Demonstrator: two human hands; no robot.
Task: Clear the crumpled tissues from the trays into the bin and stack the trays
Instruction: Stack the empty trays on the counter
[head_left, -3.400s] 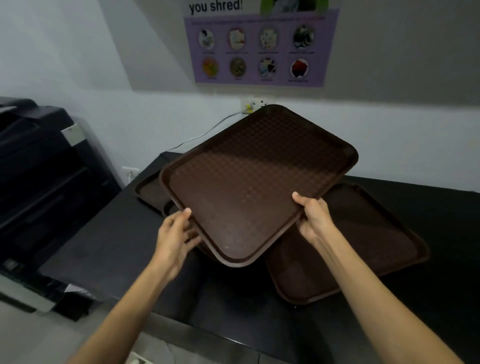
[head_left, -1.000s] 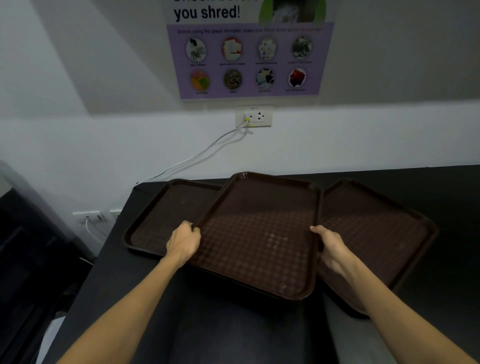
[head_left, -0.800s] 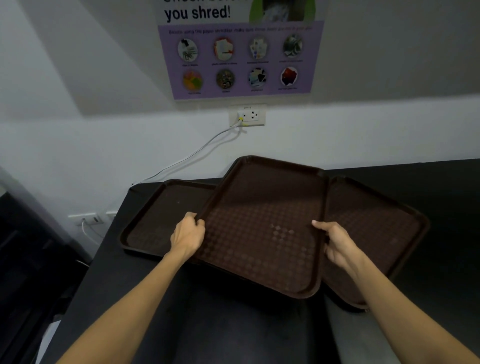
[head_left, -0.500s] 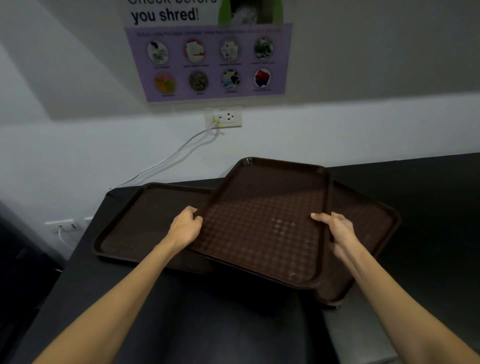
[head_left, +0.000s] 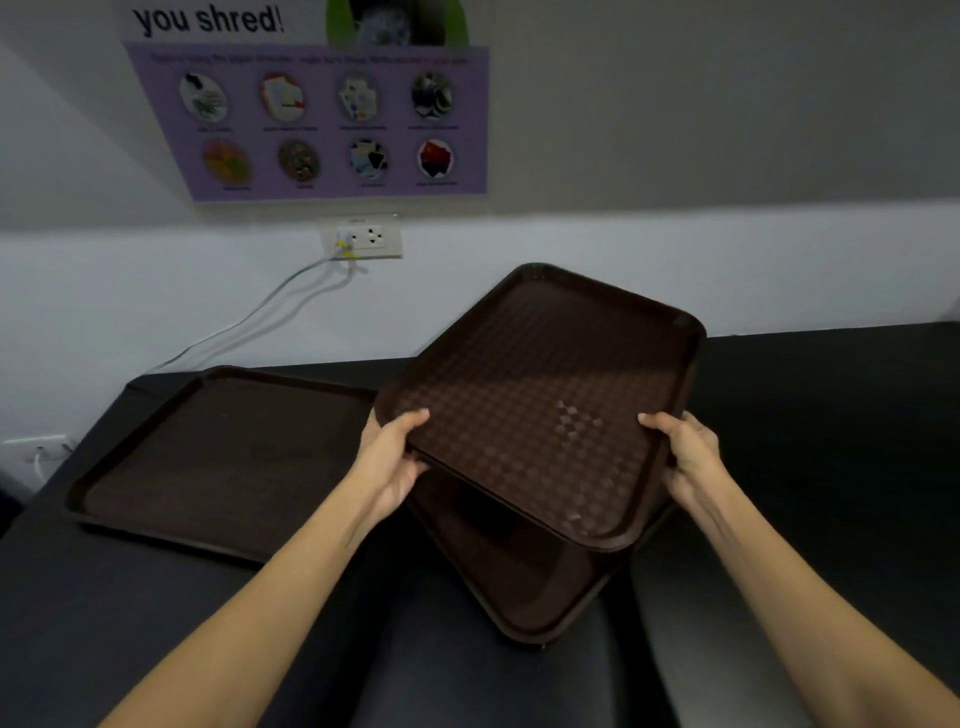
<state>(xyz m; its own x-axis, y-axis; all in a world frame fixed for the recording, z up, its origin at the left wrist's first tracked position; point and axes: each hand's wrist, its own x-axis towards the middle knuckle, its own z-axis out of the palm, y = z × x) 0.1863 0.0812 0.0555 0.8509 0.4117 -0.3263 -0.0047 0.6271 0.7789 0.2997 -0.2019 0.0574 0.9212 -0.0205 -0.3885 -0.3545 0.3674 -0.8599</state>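
head view: two hands hold the top tray (head_left: 540, 405) over a lower tray (head_left: 519, 587).
left hand (head_left: 392, 462) at its 9 o'clock rim and right hand (head_left: 685, 457) at 3 o'clock each clamp it, thumbs on top; a third tray (head_left: 223, 457) lies toward 9 o'clock on the counter (head_left: 805, 415).

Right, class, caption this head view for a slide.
Left hand and right hand grip the top tray over a second tray; a third tray lies left on the counter.
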